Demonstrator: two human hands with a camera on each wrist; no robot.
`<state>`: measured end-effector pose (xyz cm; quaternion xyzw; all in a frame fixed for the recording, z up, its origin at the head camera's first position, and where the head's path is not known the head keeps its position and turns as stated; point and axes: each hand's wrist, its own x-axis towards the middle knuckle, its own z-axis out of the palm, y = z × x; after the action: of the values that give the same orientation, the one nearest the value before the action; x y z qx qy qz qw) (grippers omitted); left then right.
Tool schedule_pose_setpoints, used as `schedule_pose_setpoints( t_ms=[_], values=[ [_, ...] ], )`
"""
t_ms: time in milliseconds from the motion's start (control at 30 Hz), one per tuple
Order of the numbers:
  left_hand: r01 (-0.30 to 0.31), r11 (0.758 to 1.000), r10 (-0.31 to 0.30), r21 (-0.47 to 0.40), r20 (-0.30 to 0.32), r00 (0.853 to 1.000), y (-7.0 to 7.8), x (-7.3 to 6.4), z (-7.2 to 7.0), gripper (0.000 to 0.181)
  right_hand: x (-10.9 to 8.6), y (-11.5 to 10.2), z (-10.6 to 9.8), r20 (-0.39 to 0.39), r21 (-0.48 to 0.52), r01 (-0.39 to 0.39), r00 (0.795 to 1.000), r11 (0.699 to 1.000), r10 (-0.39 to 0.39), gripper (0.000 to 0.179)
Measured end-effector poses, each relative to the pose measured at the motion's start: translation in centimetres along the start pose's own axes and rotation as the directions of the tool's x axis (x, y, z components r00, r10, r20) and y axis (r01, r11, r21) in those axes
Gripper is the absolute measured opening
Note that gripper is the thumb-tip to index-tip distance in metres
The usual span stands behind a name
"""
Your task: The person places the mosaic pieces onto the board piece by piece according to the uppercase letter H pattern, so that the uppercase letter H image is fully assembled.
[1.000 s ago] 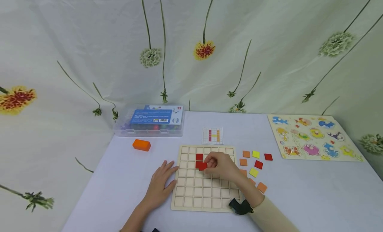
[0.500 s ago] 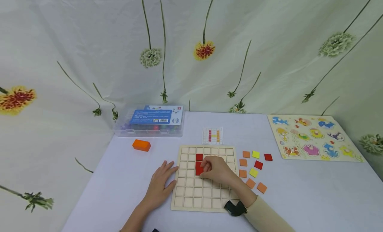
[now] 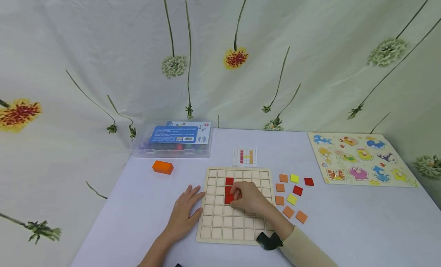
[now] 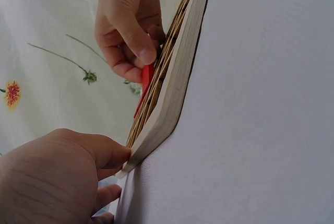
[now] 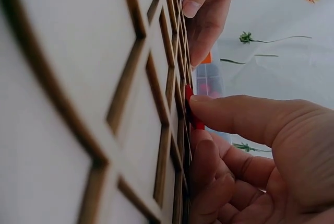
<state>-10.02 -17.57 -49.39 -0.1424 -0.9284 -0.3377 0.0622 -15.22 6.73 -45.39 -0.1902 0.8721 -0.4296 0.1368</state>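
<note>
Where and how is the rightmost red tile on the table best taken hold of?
Probably by two opposite edges, coming from above: the red tile is thin and lies flat on the table, with its sides all free.

The grid board looks like pale, matt wood (browned along its ridges' cut sides), the storage box clear, glossy plastic. The floral backdrop is creased cloth; the pattern card resembles paper, the pinched red tile smooth.
</note>
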Motion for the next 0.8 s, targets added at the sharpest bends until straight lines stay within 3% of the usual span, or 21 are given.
schedule_pose_setpoints(
  t_ms=[433,633,800],
  values=[
    [-0.008,1.0,0.008,0.005,-0.006,1.0,-0.2,0.0,0.2,0.047,-1.1,-0.4,-1.1,-0.005,0.032,-0.012,1.0,0.999,0.012,0.02],
    [-0.017,1.0,0.018,0.011,-0.018,1.0,-0.2,-0.1,0.3,0.047,-3.5,-0.2,-3.9,-0.066,0.032,0.035,0.997,0.999,-0.033,0.019],
    [-0.021,1.0,0.021,0.02,-0.026,0.999,-0.1,0.0,0.3,0.047,-6.0,1.2,-7.1,-0.179,0.036,0.075,0.982,0.997,-0.067,0.025]
  ],
)
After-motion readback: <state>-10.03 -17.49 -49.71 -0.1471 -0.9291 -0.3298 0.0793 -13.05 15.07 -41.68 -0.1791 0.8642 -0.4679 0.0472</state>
